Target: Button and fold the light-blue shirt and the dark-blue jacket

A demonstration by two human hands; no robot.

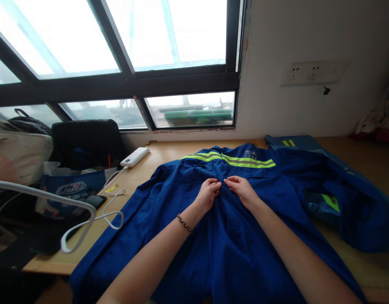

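Note:
A blue work jacket (169, 202) with yellow-green reflective bands across the chest lies spread over the table, its front facing up and its lower part hanging toward me. My left hand (209, 192), with a beaded bracelet on the wrist, pinches the jacket's front edge near the middle. Close beside it, my right hand (241, 189) pinches the opposite front edge. The fingertips of both hands nearly meet just below the reflective band. Whatever fastener lies between them is too small to make out.
On the wooden table (169, 148), a white power bank (135, 156) trails a white cable (113, 192). Another folded blue garment (292, 143) lies behind the jacket at right. A phone (96, 203), a blue bag (75, 188) and a black chair back (86, 141) stand left.

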